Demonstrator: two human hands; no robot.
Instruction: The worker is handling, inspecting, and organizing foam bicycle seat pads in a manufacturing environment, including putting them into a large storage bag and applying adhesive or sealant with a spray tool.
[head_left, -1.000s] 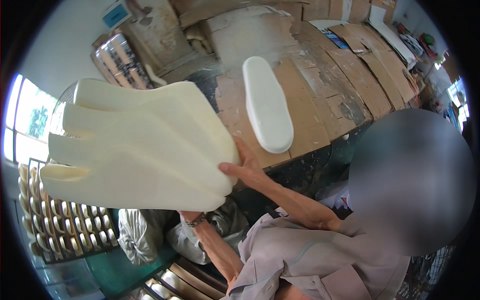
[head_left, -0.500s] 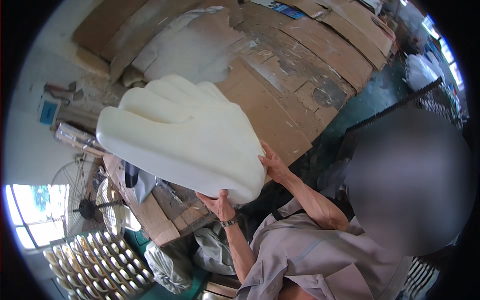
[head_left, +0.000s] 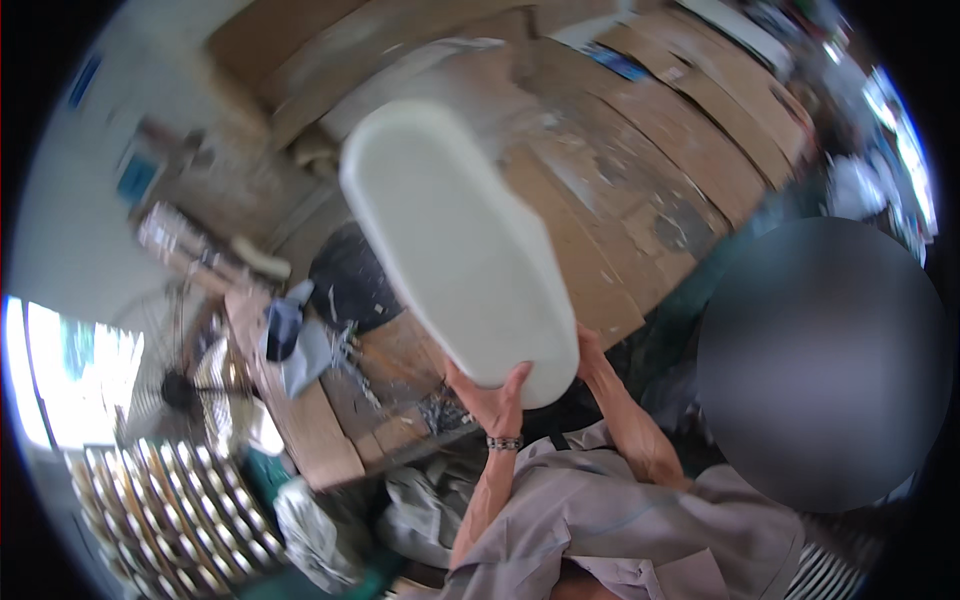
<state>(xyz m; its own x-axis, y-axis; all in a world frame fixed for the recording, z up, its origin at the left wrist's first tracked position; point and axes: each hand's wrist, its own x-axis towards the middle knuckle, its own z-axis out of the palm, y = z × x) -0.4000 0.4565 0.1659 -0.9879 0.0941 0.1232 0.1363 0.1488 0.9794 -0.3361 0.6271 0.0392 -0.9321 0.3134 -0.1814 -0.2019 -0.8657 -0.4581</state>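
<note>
A big pale foam piece (head_left: 460,240), long and oval like an oversized shoe sole, is held up in front of me and fills the middle of the view. My left hand (head_left: 495,393), with a beaded band at its wrist, grips the lower end from underneath. My right hand (head_left: 590,350) holds the same end at its right edge. Only one broad face of the foam shows; whether more pieces lie behind it is hidden.
Under the foam lies a worktable (head_left: 640,170) covered in stained cardboard sheets. A grey-blue cloth (head_left: 290,335) and a dark round patch (head_left: 345,285) sit to its left. A standing fan (head_left: 165,375) and a rack of pale rounded forms (head_left: 170,515) are at the lower left.
The foam, earlier seen as a fanned stack of several cream pieces, has turned and now shows a single long oval face. Both hands have stayed at its lower end.
</note>
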